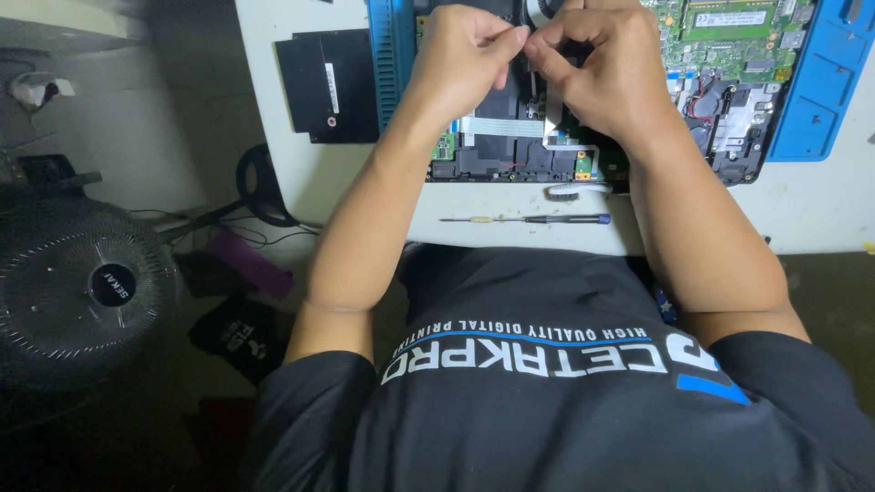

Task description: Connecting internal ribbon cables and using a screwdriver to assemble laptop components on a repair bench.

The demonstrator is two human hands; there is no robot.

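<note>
Left hand (465,55), right hand (592,68) pinching ribbon cable (553,114), opened laptop (720,82)

Two hands: left hand (465,59), right hand (606,68). One opened laptop (729,82), one screwdriver (529,219), one black flat drive (330,87), one blue mat (820,91), one fan (77,292), one desk (301,173).

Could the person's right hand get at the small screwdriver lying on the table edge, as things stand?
Probably yes. The screwdriver lies bare on the white table, just below the opened laptop, with nothing over it. The right hand is pinching something small together with the left hand, so it would have to let go first.
</note>
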